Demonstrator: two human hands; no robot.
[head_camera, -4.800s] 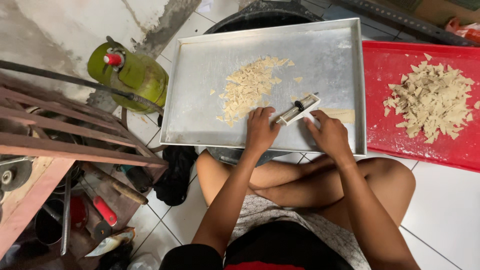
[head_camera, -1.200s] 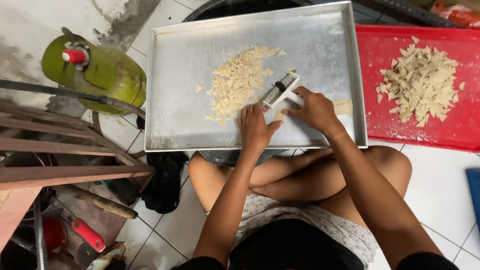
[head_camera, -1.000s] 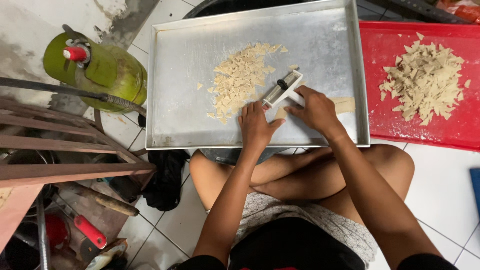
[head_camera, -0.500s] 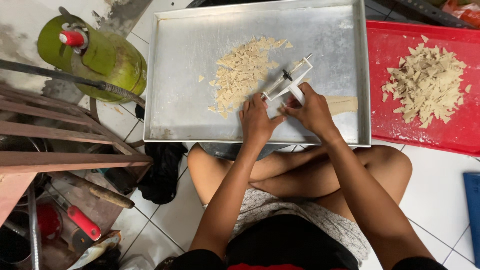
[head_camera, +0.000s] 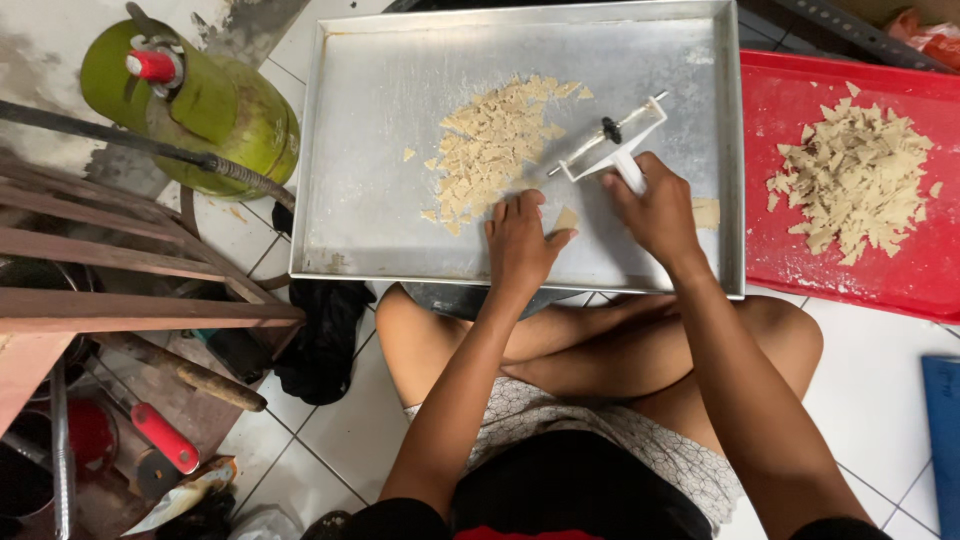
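A large metal tray (head_camera: 380, 120) lies over my crossed legs. On it sits a heap of small pale dough pieces (head_camera: 490, 150). My right hand (head_camera: 655, 205) grips the white handle of a roller cutter (head_camera: 610, 145), lifted and pointing up-left over the tray. My left hand (head_camera: 520, 240) lies flat on the tray beside one cut dough piece (head_camera: 566, 218), just below the heap. A pale strip of dough (head_camera: 706, 212) shows to the right of my right hand.
A red tray (head_camera: 790, 110) at the right holds a second heap of dough pieces (head_camera: 855, 175). A green gas cylinder (head_camera: 190, 95) with a hose stands at the left. Wooden slats (head_camera: 130, 280), a dark cloth (head_camera: 320, 330) and tools lie lower left on the tiled floor.
My right hand has lifted the roller cutter and swung it up and to the right. My left hand stays flat on the tray. The view shifted slightly.
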